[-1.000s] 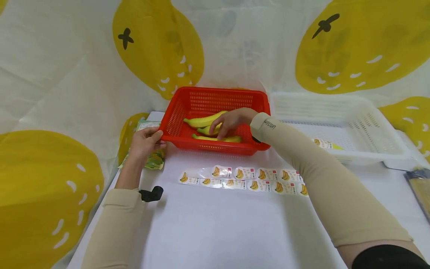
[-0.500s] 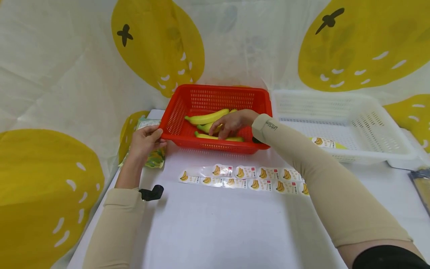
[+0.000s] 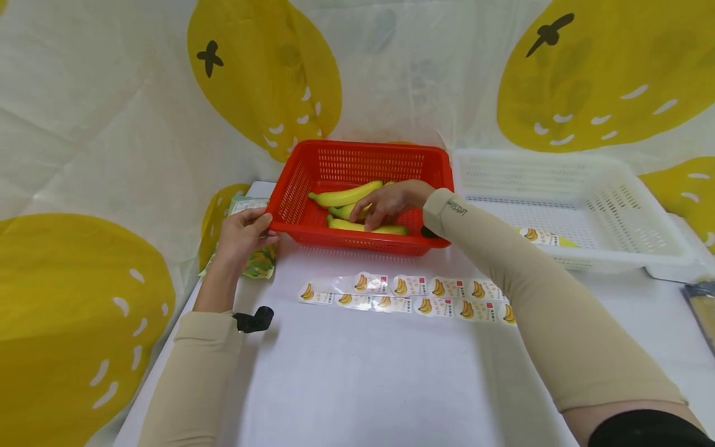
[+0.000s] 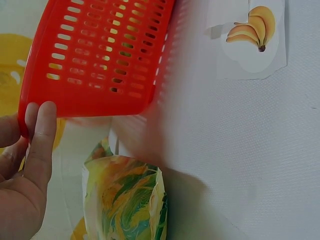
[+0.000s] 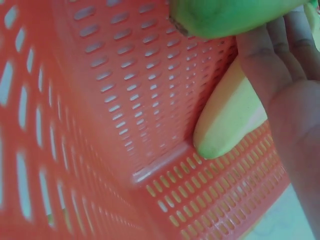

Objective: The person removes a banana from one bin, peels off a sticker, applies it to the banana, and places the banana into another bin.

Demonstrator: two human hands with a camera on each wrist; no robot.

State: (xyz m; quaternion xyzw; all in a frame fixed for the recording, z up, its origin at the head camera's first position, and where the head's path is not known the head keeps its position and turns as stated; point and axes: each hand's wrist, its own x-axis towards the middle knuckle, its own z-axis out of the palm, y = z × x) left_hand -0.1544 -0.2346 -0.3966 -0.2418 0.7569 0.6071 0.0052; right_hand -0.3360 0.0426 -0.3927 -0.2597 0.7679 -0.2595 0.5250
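At its left front corner, my left hand [image 3: 240, 233] pinches the rim of a red plastic basket [image 3: 357, 244]. In the left wrist view, fingers straddle the rim of that basket [image 4: 92, 102]. Several bananas lie inside; one yellow banana [image 3: 343, 197] is at the back. My right hand [image 3: 388, 203] reaches in, its fingers bent at the front banana [image 3: 343, 224]. The right wrist view has the green end of a banana [image 5: 225, 17] in front of the fingers of my right hand [image 5: 295, 100]. Another banana [image 5: 225, 120] lies beyond; the fingertips and thumb are hidden there.
Two strips of banana stickers [image 3: 391, 304] lie on the white table [image 3: 357, 372]. A printed bag [image 3: 259, 264] is beside the left hand. The white basket [image 3: 603, 257] at the right holds a piece with banana stickers [image 3: 539, 236]. A brown packet [image 3: 704, 310] is at the right edge.
The front banana has shifted slightly to the right in the red basket, along with my right hand. My left hand still pinches the rim. The head view has moved a little.
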